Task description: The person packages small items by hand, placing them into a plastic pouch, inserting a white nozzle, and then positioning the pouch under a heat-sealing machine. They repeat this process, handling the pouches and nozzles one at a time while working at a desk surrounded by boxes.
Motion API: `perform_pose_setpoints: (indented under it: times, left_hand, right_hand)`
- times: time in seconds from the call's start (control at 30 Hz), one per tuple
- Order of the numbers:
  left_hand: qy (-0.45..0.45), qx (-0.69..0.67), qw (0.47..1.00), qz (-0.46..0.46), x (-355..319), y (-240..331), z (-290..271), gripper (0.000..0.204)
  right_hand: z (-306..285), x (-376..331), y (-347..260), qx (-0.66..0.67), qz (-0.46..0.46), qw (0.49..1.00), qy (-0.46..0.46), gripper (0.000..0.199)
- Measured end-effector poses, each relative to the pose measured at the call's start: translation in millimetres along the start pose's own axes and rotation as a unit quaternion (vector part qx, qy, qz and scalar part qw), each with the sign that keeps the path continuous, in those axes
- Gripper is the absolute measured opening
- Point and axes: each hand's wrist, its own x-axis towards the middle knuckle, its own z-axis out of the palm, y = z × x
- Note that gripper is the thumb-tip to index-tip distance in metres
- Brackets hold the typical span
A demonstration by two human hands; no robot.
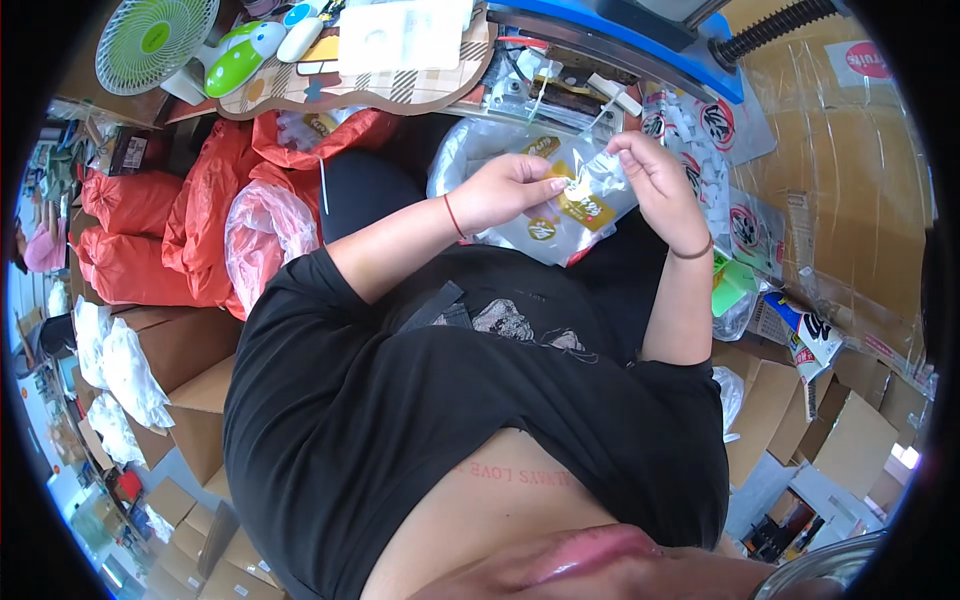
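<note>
A clear plastic bag with gold printing (pixel 588 205) is stretched between my hands above my lap. My left hand (pixel 505 192) pinches its left side, with thumb and fingers pressed together. At its upper right corner, my right hand (pixel 655 182) has its fingertips closed on the thin film. Below and behind lies a larger clear plastic sack (pixel 455 150) with more gold-printed bags, partly covered by my hands. A small metal machine (pixel 545 85) with a light-coloured handle stands just beyond, at the table's edge.
Red plastic sacks (pixel 140 265) and a pink translucent bag (pixel 265 235) crowd the left. A green-and-white fan (pixel 155 40) and papers (pixel 400 40) stand on the table. A large taped cardboard box (pixel 840 150) rises on the right; open cartons (pixel 765 395) sit lower right.
</note>
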Motion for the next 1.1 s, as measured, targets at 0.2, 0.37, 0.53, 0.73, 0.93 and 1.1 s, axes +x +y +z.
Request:
perform_pose_setpoints:
  times: [0.2,0.37,0.53,0.73,0.93,1.1]
  left_hand:
    - [-0.006,-0.051,0.998,-0.030,0,5,5,0.026]
    - [0.053,-0.108,0.993,0.017,26,15,-20,0.028]
    - [0.062,-0.125,0.990,-0.011,30,21,-30,0.036]
    - [0.430,0.339,0.799,0.248,42,37,-101,0.056]
    - [0.263,0.801,0.447,0.299,-13,39,-143,0.056]
    - [0.292,0.680,0.631,0.234,-18,19,-140,0.040]
  right_hand:
    - [-26,-2,61,-0.230,-0.056,0.963,0.131,0.030]
    - [-25,-18,116,-0.372,-0.022,0.916,0.149,0.029]
    - [-15,-52,98,-0.291,0.025,0.950,0.109,0.026]
    - [-27,-51,94,-0.245,0.121,0.960,0.058,0.028]
    - [-30,-54,85,-0.193,0.151,0.956,0.161,0.028]
    - [-35,-57,78,-0.117,0.152,0.962,0.196,0.028]
